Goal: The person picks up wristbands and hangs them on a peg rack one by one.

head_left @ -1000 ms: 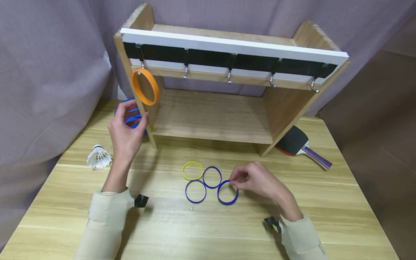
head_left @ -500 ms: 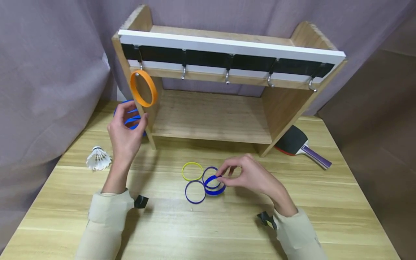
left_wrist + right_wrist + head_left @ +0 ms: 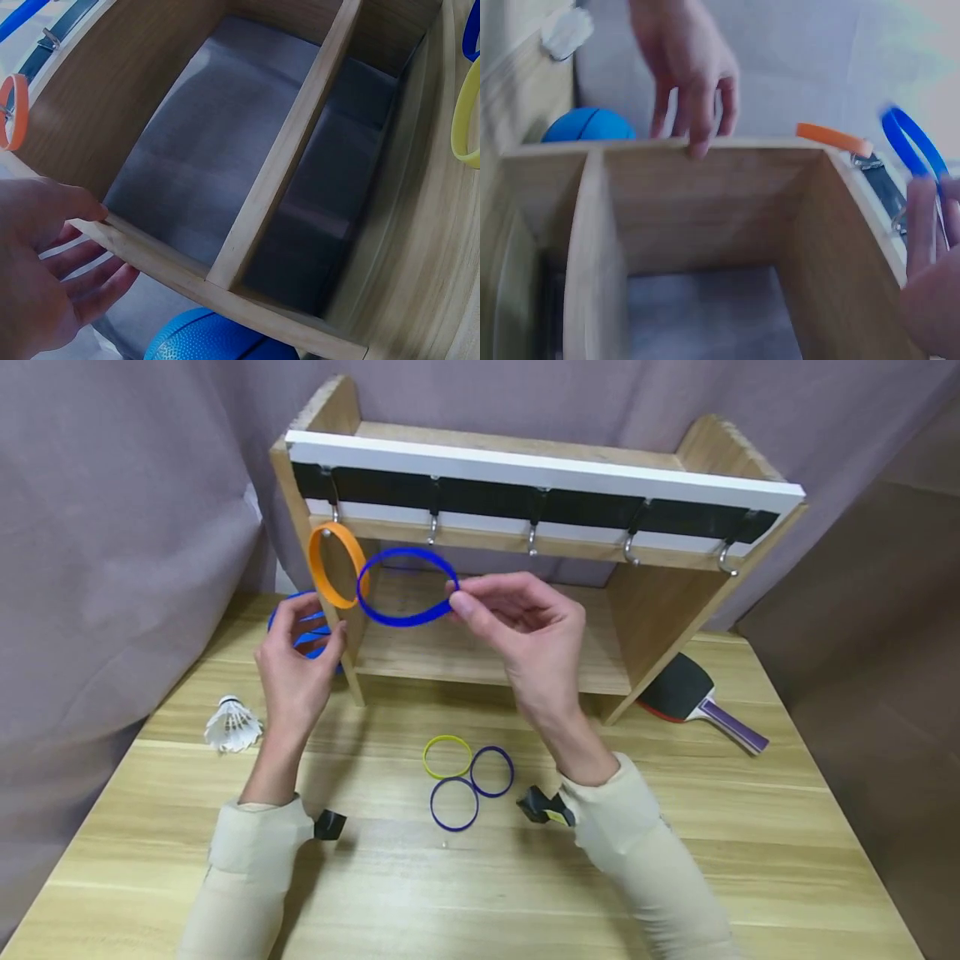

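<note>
In the head view my right hand (image 3: 543, 647) pinches a blue wristband (image 3: 408, 621) between thumb and fingertips. It holds the band up in front of the wooden shelf (image 3: 390, 652), its left edge overlapping the orange wristband (image 3: 318, 572) in this view. That orange band hangs from the leftmost hook (image 3: 335, 514). My left hand (image 3: 292, 681) grips the shelf's left side panel; the left wrist view has the thumb (image 3: 82, 204) on the panel's edge and the fingers on the outer side. On the table lie a yellow wristband (image 3: 447, 737) and two dark blue ones (image 3: 454, 830).
Several more hooks (image 3: 532, 539) line the white-and-black rail (image 3: 487, 502). A blue ball (image 3: 202, 337) sits beyond the left panel. A shuttlecock (image 3: 233, 725) lies at the left, a table tennis paddle (image 3: 678, 687) at the right behind the shelf's leg.
My right hand has lifted the blue wristband off the table and carried it up and left toward the orange one. The left hand keeps its grip on the panel.
</note>
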`<state>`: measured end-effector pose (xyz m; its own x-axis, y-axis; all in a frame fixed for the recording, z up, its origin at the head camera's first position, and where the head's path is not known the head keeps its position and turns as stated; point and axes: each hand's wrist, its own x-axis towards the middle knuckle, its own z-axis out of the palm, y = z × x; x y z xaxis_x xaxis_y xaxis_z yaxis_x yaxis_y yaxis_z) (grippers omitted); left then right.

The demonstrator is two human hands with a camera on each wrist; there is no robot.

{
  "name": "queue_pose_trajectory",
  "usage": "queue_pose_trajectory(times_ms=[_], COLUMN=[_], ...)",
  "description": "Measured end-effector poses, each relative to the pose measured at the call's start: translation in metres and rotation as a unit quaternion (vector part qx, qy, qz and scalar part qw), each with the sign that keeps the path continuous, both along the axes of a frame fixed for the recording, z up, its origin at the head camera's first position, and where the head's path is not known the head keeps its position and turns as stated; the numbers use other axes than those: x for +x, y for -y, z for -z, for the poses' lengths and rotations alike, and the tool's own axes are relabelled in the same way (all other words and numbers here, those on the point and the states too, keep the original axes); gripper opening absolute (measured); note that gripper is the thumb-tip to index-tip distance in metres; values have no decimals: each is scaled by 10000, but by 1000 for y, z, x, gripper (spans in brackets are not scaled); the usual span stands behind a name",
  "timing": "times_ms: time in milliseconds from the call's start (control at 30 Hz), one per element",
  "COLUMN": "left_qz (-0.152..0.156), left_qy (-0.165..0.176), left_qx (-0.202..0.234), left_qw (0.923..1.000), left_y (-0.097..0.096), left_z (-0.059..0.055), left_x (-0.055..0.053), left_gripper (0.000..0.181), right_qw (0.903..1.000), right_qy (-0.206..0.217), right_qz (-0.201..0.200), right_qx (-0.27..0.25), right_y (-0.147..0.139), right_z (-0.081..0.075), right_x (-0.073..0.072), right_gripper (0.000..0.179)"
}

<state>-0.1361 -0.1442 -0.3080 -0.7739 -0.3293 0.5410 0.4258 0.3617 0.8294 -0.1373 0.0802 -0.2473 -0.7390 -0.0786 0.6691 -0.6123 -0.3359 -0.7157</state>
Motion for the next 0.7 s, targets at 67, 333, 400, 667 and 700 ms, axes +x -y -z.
queue_pose_trajectory(times_ms=[67,333,400,667,700], left_qz=[1,13,13,8,14], left_qy=[-3,-19,-8,-23,-24], left_qx=[-7,-3,-18,7,23], left_qw=[10000,10000,10000,10000,10000], left_y=[0,-1,-1,-1,-1], left_z=[0,0,0,0,1], left_x=[-1,-2,-2,-1,-1], left_gripper=[36,35,35,35,35], right_qw=[9989,9943,9939,9941,9943], right_qy=[-105,104,189,327,319], right_qz=[298,784,783,731,724], right_qx=[-356,-722,-752,-727,-713], right_y=[5,8,8,8,8], right_z=[-2,3,5,12,12], right_x=[-2,-14,-16,-21,-21], right_gripper=[14,12,12,13,13])
